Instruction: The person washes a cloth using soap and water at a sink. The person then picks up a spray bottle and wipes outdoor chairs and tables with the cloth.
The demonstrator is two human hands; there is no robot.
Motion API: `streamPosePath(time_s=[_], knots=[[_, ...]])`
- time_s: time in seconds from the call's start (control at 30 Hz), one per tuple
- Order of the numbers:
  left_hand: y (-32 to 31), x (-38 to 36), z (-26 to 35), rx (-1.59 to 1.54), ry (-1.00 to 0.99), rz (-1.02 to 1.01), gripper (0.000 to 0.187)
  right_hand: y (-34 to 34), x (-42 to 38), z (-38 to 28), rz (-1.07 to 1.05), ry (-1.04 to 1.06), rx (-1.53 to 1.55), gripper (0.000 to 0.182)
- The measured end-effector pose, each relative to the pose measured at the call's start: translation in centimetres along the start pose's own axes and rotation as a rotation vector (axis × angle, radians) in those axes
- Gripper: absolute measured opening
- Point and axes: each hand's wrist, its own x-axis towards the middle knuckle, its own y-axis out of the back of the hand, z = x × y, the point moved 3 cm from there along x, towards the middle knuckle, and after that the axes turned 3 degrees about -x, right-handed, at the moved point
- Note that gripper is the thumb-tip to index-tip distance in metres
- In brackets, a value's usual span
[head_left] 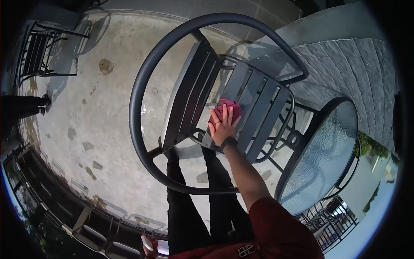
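Observation:
My right hand (223, 125) lies flat, fingers spread, pressing a pink cloth (229, 108) onto the slatted seat of a dark metal chair (263, 99). A black watch is on that wrist and a ring on one finger. My arm, in a red sleeve, reaches across the dark rim of a round glass-topped table (137, 86). My left hand (151, 249) shows only partly at the bottom edge and seems closed round a white-topped spray bottle (146, 242). My legs in black trousers (185, 207) are seen through the glass.
A smaller round glass table (323, 159) stands just right of the chair. A second dark chair (39, 52) is at the far left on the stained concrete floor (99, 112). A metal railing (64, 207) runs along the lower left, and a stone wall (358, 64) at the right.

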Motion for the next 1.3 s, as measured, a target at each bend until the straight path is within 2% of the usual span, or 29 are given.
streamPosePath(time_s=[0.07,0.13,0.17,0.23,0.3,0.33,0.4,0.53,0.57,0.63,0.67,0.73,0.8,0.83,0.9,0.97,1.0,1.07,1.1,1.13,1.2,1.23,1.27,1.3], knots=[[2.9,4.8,1.0,0.164,0.154,-0.203,0.049,-2.2,0.9,0.2,0.004,-0.118,-0.133,0.056],[5.6,8.9,0.3,0.008,-0.091,-0.166,0.045,-3.1,5.1,3.6,0.148,-0.219,-0.219,0.058],[7.6,10.0,0.0,0.028,-0.078,-0.174,0.045,-3.0,7.9,5.3,0.216,-0.269,-0.216,0.057],[11.1,13.1,1.2,0.125,-0.214,0.078,0.043,-2.1,13.6,8.5,0.318,-0.369,-0.294,0.054],[12.5,15.4,3.1,0.135,-0.224,0.072,0.045,-0.8,16.2,10.4,0.403,-0.376,-0.198,0.050],[13.4,16.3,4.6,0.134,-0.219,0.068,0.046,-0.6,14.9,10.3,0.402,-0.395,-0.207,0.050],[14.2,17.6,7.2,0.106,-0.220,0.076,0.048,-1.1,11.7,8.3,0.331,-0.236,-0.173,0.049],[13.5,18.1,8.8,0.076,-0.240,-0.016,0.055,-2.2,-3.0,2.2,0.055,-0.197,0.139,0.048],[13.5,18.0,9.2,0.078,-0.241,-0.043,0.058,-1.4,-5.5,0.7,0.067,-0.226,0.238,0.044],[13.1,17.1,9.0,0.007,-0.242,-0.020,0.060,2.9,-8.0,-1.6,-0.170,-0.768,0.807,0.039],[12.5,16.3,8.5,-0.060,-0.230,0.000,0.062,6.4,-7.2,-4.5,0.037,-0.718,1.092,0.042],[11.3,14.4,7.0,-0.202,-0.188,0.042,0.067,10.9,-5.8,-9.4,0.016,-0.611,1.541,0.047],[10.5,13.3,4.8,-0.273,-0.076,0.049,0.068,11.3,-2.8,-14.7,0.109,-0.354,1.475,0.050],[9.9,12.9,3.6,-0.288,-0.075,0.052,0.068,10.5,-0.9,-15.8,0.102,-0.339,1.472,0.050],[8.9,12.2,1.3,-0.294,-0.023,0.070,0.065,9.3,4.5,-17.2,0.335,-0.330,1.083,0.051],[9.2,11.1,-1.0,-0.282,0.075,0.006,0.062,11.1,11.4,-14.7,0.374,-0.553,1.648,0.050],[9.4,9.9,-0.5,-0.296,0.074,0.035,0.062,12.1,14.1,-13.8,0.311,-0.634,1.778,0.049],[9.6,9.0,1.4,-0.338,0.044,0.036,0.063,12.1,17.9,-11.5,0.337,-0.566,1.420,0.047],[10.6,9.2,1.5,-0.357,0.033,0.049,0.063,11.4,18.4,-10.8,0.382,-0.593,1.370,0.046],[11.8,10.0,0.0,-0.315,0.043,0.042,0.063,13.1,17.7,-13.0,0.311,-0.712,1.447,0.044],[14.1,11.8,-2.2,-0.236,0.053,0.031,0.061,14.0,14.5,-15.4,0.354,-0.470,1.025,0.041],[14.9,13.4,-1.0,-0.201,0.045,0.029,0.061,15.4,11.9,-18.3,0.151,-0.681,1.208,0.046],[16.3,14.7,0.3,-0.222,0.015,0.042,0.061,12.7,9.1,-17.9,0.387,-0.278,0.675,0.054],[17.6,16.4,2.9,-0.096,-0.031,0.003,0.060,11.4,6.2,-18.0,0.281,-0.279,0.637,0.058]])
